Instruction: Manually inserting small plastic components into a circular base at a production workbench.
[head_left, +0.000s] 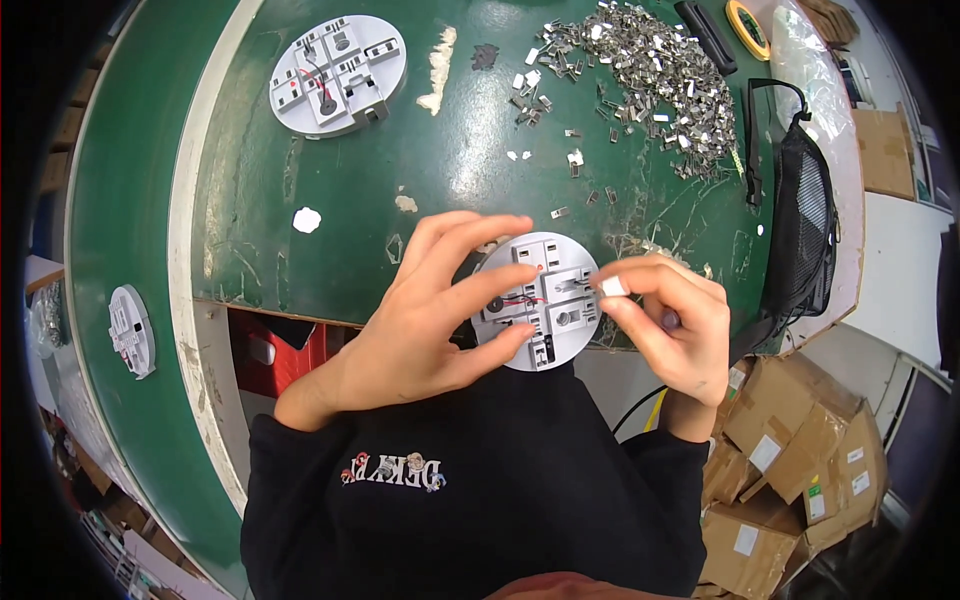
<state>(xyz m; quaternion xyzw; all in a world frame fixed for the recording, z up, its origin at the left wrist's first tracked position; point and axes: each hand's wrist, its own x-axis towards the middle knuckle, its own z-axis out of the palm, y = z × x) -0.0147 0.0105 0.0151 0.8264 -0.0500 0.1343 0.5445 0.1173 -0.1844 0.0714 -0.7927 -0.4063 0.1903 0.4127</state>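
Observation:
A round light-grey plastic housing (pixel 553 303), with raised slots and red and black wires, is at the table's near edge in front of me. My left hand (pixel 425 315) grips it from the left, fingers spread over its rim and face. At its right edge, my right hand (pixel 675 325) pinches a small white piece (pixel 612 287) between thumb and forefinger. Whether that piece touches the housing I cannot tell. Just beyond the housing lies a loose metal clip (pixel 560 212).
A heap of small metal clips (pixel 665 85) covers the far right. A second wired housing (pixel 338 75) sits far left; a third one (pixel 130 330) rests on the green strip (pixel 120 200). Right are a black mesh bag (pixel 803 215), tape roll (pixel 748 28) and cardboard boxes (pixel 780 425).

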